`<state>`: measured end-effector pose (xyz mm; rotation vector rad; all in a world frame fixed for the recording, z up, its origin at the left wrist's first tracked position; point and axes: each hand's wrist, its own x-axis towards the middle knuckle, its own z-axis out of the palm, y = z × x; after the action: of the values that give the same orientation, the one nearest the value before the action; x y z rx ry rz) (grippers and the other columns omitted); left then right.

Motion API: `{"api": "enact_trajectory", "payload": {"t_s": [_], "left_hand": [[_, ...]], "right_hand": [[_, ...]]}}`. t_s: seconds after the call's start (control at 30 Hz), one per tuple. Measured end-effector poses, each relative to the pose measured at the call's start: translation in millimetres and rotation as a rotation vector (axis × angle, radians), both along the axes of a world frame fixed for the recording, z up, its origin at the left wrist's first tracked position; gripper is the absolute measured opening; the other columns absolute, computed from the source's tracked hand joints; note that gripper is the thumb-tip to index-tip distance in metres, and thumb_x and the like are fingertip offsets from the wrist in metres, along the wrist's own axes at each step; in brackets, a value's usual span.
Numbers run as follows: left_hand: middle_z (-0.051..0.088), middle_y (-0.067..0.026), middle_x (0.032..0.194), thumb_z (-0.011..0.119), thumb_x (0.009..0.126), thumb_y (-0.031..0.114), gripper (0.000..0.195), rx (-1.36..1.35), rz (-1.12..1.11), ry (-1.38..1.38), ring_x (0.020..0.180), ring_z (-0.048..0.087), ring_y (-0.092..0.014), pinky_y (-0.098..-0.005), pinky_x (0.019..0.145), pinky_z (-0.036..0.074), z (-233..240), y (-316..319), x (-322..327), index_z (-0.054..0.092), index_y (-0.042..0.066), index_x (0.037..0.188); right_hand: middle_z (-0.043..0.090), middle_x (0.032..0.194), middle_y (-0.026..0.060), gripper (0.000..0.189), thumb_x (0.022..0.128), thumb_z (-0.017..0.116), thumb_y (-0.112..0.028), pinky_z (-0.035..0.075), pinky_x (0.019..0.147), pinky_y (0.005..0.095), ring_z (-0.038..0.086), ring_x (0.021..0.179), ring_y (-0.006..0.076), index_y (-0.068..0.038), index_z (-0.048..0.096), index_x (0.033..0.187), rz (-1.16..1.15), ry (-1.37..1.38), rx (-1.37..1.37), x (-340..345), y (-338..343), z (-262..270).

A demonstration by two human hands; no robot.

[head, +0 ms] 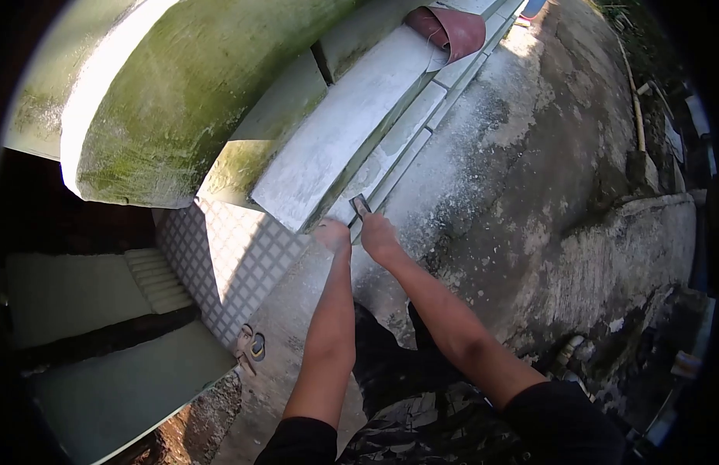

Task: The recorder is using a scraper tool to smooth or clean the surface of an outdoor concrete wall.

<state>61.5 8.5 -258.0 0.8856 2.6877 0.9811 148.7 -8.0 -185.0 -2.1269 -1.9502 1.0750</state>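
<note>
My right hand (378, 235) grips a small, dark, flat hand tool (360, 204) against the lower step of a whitened masonry ledge (371, 174). Whether it is a scraper or a sanding block is not clear. Close by on the left, my left hand (331, 233) is at the near end of the ledge, with its fingers bent and partly hidden. The upper slab (342, 122) is coated in white powder. A curled sheet of reddish sandpaper (461, 32) lies on the far part of the ledge.
A mossy green curved concrete wall (179, 99) overhangs the left side. Patterned floor tiles (249, 250) meet the ledge's near end. Sandals (252, 346) lie by the tiles' corner. White dust covers part of the rough concrete ground (510, 192). A raised concrete block (632, 250) stands right.
</note>
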Motion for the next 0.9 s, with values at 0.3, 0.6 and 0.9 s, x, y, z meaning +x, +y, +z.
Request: {"api": "enact_trajectory", "payload": {"t_s": [0.3, 0.6, 0.9], "left_hand": [[0.057, -0.0323, 0.087, 0.042, 0.081, 0.017, 0.035, -0.018, 0.066, -0.401, 0.080, 0.057, -0.042, -0.0477, 0.068, 0.044, -10.1, -0.2, -3.7, 0.057, -0.014, 0.082], [0.058, -0.0297, 0.086, 0.040, 0.083, 0.019, 0.035, 0.090, -0.083, -0.112, 0.076, 0.057, -0.044, -0.0465, 0.065, 0.046, -8.5, -7.1, -6.0, 0.057, -0.012, 0.085], [0.054, -0.0301, 0.099, 0.036, 0.087, 0.023, 0.039, 0.117, -0.007, -0.388, 0.088, 0.054, -0.043, -0.0474, 0.072, 0.044, -21.9, -4.4, -20.7, 0.044, -0.009, 0.107]], "right_hand": [[0.060, 0.091, 0.0219, 0.055, 0.082, 0.038, -0.003, 0.048, 0.073, 0.0435, 0.060, 0.084, 0.0358, -0.019, 0.030, 0.135, -0.180, 0.056, -0.013, -19.4, -12.5, -4.2], [0.061, 0.092, 0.0199, 0.052, 0.085, 0.038, -0.007, 0.048, 0.075, 0.0433, 0.061, 0.085, 0.0344, -0.023, 0.032, 0.134, -0.251, 0.063, -0.030, -38.8, -20.8, -7.7], [0.060, 0.089, 0.0226, 0.053, 0.083, 0.038, -0.008, 0.046, 0.074, 0.0471, 0.059, 0.082, 0.0386, -0.027, 0.034, 0.132, -0.315, 0.103, 0.023, -50.7, -28.8, -22.0]]}}
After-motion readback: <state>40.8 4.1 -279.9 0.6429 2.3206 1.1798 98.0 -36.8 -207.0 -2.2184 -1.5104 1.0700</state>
